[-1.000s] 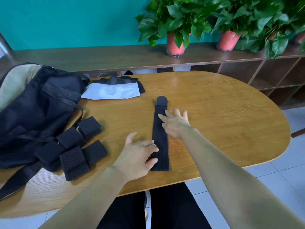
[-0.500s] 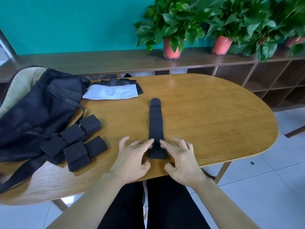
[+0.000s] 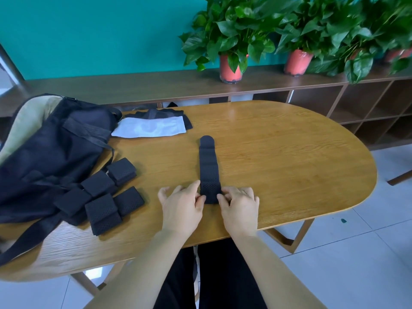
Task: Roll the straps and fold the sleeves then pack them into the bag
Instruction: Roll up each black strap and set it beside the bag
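Far left of the fingers, a black bag (image 3: 44,152) is laid open on the table (image 3: 289,163). Between the bag and the fingers, several rolled straps (image 3: 104,192) are clustered. Beyond these, up and left of the fingertips, a folded white sleeve (image 3: 149,128) is laid flat. The near end of a flat black strap (image 3: 208,168) is pinched at its left edge by the left hand (image 3: 180,208) and at its right edge by the right hand (image 3: 239,208), with the fingers curled onto it. The rest of the strap is stretched straight away from the fingertips.
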Demonstrator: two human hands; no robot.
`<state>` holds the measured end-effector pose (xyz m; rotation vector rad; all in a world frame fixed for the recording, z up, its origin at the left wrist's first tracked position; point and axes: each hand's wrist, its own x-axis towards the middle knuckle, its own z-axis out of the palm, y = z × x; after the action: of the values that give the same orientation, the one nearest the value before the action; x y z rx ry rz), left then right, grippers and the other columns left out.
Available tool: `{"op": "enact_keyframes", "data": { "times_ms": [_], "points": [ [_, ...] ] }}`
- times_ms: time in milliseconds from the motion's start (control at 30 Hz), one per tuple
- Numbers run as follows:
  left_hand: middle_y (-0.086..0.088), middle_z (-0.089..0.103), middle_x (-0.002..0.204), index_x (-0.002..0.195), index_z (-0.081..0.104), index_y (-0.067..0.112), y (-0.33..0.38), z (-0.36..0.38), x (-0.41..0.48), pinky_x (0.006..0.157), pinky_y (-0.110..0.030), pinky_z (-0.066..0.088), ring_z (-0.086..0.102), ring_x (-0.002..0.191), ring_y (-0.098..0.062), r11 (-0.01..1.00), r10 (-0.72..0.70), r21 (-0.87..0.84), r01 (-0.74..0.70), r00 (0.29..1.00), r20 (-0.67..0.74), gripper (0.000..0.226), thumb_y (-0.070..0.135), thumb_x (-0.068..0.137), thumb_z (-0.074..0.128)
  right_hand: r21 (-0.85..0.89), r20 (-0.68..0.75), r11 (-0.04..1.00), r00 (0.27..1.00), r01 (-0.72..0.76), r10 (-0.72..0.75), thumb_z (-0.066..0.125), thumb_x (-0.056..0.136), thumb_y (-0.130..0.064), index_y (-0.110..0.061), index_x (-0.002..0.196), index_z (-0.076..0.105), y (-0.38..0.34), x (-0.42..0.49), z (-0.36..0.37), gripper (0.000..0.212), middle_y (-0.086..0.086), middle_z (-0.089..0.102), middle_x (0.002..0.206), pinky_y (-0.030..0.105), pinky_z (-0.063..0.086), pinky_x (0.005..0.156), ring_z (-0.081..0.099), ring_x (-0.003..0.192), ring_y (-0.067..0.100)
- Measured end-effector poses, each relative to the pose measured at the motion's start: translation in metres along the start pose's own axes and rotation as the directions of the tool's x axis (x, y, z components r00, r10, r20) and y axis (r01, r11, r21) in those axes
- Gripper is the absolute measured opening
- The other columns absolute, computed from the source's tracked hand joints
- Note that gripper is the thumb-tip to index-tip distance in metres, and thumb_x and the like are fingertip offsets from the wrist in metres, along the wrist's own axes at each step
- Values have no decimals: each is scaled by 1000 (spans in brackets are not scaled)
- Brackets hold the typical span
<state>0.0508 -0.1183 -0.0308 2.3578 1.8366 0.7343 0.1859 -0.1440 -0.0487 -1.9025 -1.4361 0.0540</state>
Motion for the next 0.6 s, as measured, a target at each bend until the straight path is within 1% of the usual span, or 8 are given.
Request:
{"op": "enact_keyframes", "data": {
  "times_ms": [133,233,400,500,600],
  "points": [
    [13,69,84,131,54,29,5,0,4,96,-37,13,59,98,-11,996,-1,87,-1,1000,20,40,39,93,56,-48,-29,999,1000,7,-8,74,78,-25,-17,87,74,2,1,4,12,-6,66,67,32,29,69,56,87,22],
    [13,67,91,136,46,30,10,-3,7,95,-37,13,55,102,-11,987,-3,161,-9,997,73,41,40,96,46,-91,-52,996,998,17,-22,76,76,-26,-18,83,74,3,2,6,10,-6,65,64,31,30,66,57,83,22],
    [12,66,101,138,42,28,14,-4,11,93,-40,15,51,107,-14,976,-5,218,-23,992,128,41,38,98,41,-146,-73,989,996,38,-49,77,75,-27,-18,82,74,3,3,7,12,-5,65,63,29,30,65,58,81,21],
    [11,65,109,138,42,28,15,-3,14,97,-42,19,47,111,-16,970,-17,240,-24,986,167,41,38,98,40,-177,-72,983,996,46,-59,77,74,-27,-19,83,74,3,3,8,12,-6,64,62,29,31,64,58,80,21],
    [11,63,112,137,44,31,14,-4,12,97,-42,20,44,114,-16,972,-2,231,-35,988,156,40,38,98,40,-211,-57,975,995,66,-80,79,73,-26,-18,88,74,1,2,8,17,-5,65,65,31,33,63,58,79,23]
  ]
}}
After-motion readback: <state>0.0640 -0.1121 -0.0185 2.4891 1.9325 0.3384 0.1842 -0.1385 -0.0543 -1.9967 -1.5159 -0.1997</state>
